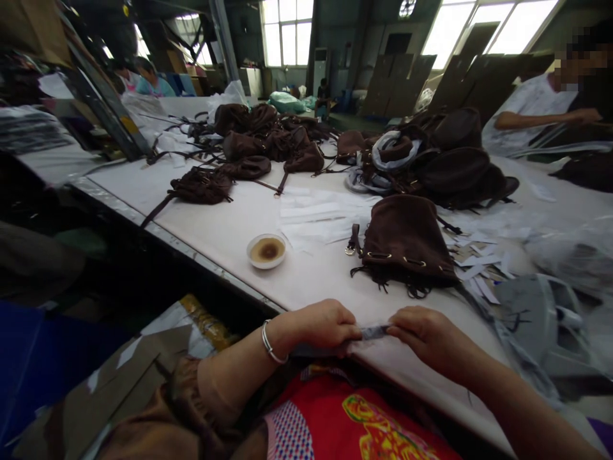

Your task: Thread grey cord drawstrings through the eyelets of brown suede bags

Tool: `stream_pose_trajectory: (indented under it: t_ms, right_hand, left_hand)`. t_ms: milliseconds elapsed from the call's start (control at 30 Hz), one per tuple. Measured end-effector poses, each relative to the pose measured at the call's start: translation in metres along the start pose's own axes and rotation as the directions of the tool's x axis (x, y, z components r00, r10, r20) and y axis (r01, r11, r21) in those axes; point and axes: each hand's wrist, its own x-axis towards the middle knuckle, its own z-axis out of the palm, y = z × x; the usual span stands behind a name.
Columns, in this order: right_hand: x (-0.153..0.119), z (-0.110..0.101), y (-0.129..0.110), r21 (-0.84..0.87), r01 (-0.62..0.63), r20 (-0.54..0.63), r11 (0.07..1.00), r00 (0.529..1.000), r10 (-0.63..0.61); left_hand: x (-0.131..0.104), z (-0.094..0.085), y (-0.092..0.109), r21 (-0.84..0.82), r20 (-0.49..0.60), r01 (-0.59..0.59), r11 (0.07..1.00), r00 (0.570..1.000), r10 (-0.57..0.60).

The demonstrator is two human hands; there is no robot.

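Between my two hands, at the near edge of the white table [225,223], a narrow grey wrapped strip [374,332] is stretched. My left hand [330,324] pinches its left end, and my right hand [416,329] grips it on the right. A similar plastic-wrapped strap [510,348] runs along the table at the right, up toward a dark brown drawstring bag [405,239]. That bag lies just beyond my hands, its ringed, fringed opening toward me. Left of it sits a small white bowl [267,250] with brownish liquid.
Heaps of brown bags [275,137] lie across the far side. White paper strips [481,265] and a grey tape dispenser or similar device [539,319] are at the right. A person [527,112] works at the far right. A cardboard box [129,377] stands at the lower left.
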Motion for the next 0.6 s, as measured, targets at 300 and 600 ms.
stream_pose_trajectory:
  t_ms: [300, 600]
  right_hand:
    - [-0.009, -0.001, 0.002, -0.028, 0.032, 0.017, 0.999, 0.999, -0.032]
    - [-0.032, 0.001, 0.019, -0.081, 0.025, 0.059, 0.996, 0.998, -0.021]
  left_hand:
    - [0.011, 0.003, 0.019, 0.195, -0.103, -0.102, 0.975, 0.987, 0.123]
    - [-0.088, -0.025, -0.011, 0.258, -0.215, 0.039, 0.965, 0.977, 0.018]
